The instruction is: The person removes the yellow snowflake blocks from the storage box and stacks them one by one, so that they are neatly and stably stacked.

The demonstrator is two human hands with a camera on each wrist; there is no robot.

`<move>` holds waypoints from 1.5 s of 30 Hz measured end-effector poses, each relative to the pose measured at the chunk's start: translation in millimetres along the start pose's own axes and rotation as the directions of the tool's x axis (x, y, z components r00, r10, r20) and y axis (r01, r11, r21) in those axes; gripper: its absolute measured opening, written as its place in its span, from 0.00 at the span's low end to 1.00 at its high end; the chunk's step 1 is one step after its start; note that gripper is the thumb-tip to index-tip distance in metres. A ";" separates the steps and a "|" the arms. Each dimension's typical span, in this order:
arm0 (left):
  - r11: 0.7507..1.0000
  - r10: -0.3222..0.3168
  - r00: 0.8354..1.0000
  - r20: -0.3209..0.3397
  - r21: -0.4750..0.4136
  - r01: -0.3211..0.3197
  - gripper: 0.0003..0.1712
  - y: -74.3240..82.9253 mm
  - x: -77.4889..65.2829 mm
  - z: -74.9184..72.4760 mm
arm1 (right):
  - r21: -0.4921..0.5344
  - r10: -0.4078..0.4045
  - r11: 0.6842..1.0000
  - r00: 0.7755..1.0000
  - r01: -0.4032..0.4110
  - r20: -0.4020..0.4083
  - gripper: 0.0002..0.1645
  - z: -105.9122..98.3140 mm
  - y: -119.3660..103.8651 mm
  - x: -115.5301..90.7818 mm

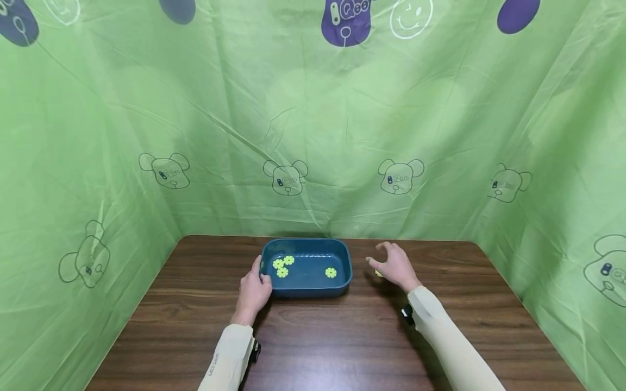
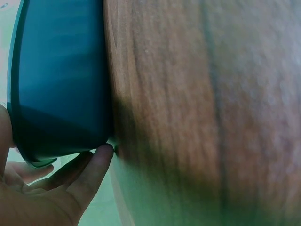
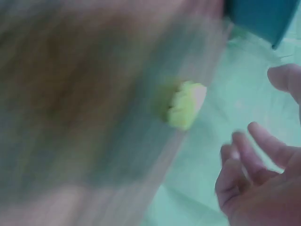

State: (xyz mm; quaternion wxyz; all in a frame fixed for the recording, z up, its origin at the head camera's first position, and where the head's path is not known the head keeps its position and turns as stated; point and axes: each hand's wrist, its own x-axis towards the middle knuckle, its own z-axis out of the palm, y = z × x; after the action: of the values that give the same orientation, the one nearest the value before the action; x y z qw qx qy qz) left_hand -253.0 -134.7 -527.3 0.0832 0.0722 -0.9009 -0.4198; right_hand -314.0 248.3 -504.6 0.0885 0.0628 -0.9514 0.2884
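Note:
A dark blue rectangular tub [image 1: 310, 291] stands on the table. At its left end, my left hand [image 1: 252, 290] grips the wall, the thumb over the rim and the fingers along the outside; in the left wrist view, fingertips [image 2: 104, 149] touch it near the base. Inside the tub, yellow-green flower-shaped pieces [image 1: 282, 272] lie grouped at the left, and a single flower-shaped piece [image 1: 331, 272] lies at the right. Right of the tub, my right hand [image 1: 395, 266] hovers with fingers spread, holding nothing. Another yellow-green flower-shaped piece [image 3: 183, 106] is on the table below it, partly hidden in the head view.
The brown wood-grain table [image 1: 313, 342] reaches back to a green curtain [image 1: 342, 206] printed with bear faces, which also hangs at both sides. Dark devices [image 1: 407, 314] are strapped at the wrists. The right wrist view is blurred.

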 end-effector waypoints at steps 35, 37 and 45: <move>1.000 -0.006 1.000 -0.007 -0.014 0.006 0.37 0.7 -1.8 1.9 | -0.168 -0.047 0.980 0.949 0.103 0.311 0.13 65.8 -132.5 14.7; 1.000 -0.008 1.000 -0.003 -0.015 0.008 0.37 0.3 -2.1 2.0 | -0.178 -0.048 0.978 0.947 0.110 0.316 0.16 67.8 -132.2 14.4; 1.000 -0.006 1.000 -0.010 -0.004 0.006 0.37 -1.5 -0.3 1.7 | -0.297 -0.055 0.943 0.950 0.151 0.307 0.07 78.0 -129.9 14.9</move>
State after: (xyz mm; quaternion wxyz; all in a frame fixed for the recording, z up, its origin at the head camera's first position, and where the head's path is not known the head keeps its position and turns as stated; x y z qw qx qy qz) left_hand -253.0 -134.4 -529.6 0.0869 0.0767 -0.8993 -0.4216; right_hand -316.7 96.4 -495.5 -0.0297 0.1402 -0.9831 0.1142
